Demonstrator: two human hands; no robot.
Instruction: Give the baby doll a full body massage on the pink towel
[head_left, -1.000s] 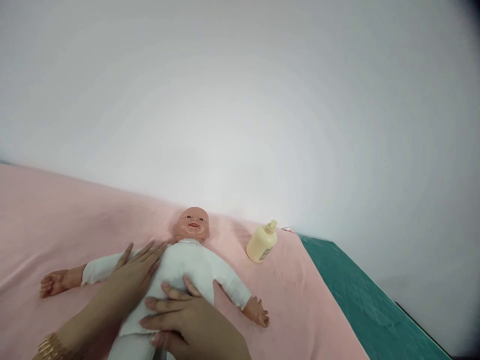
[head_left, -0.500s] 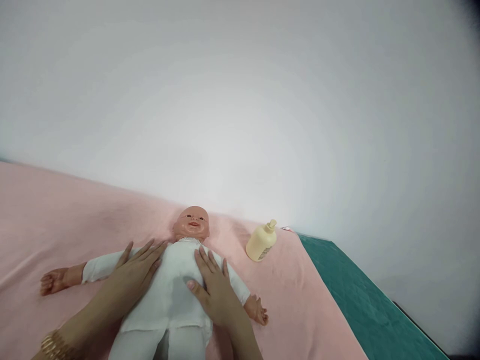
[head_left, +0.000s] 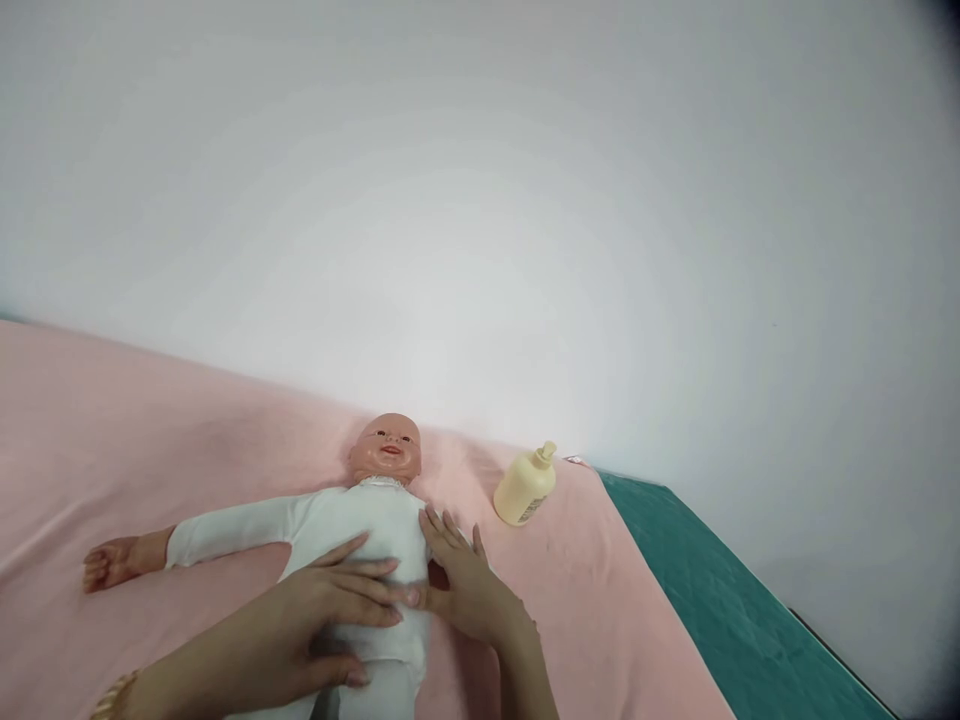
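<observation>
A baby doll with a white cloth body lies on its back, its head toward the wall and one arm stretched out to the left. My left hand lies across the doll's belly with its fingers spread. On the doll's chest edge and shoulder at the right rests my right hand, fingers apart, its thumb close to the left hand's fingertips. Neither hand grips anything. The doll's arm on the right is mostly hidden behind my right hand and forearm.
A pale yellow pump bottle stands right of the doll's head. Pink cloth lies under everything, with a green surface beyond its right edge. A white wall rises behind.
My left hand has moved from the doll's shoulder at the left down and right onto its belly. The right hand has shifted slightly outward to the right, over the doll's arm.
</observation>
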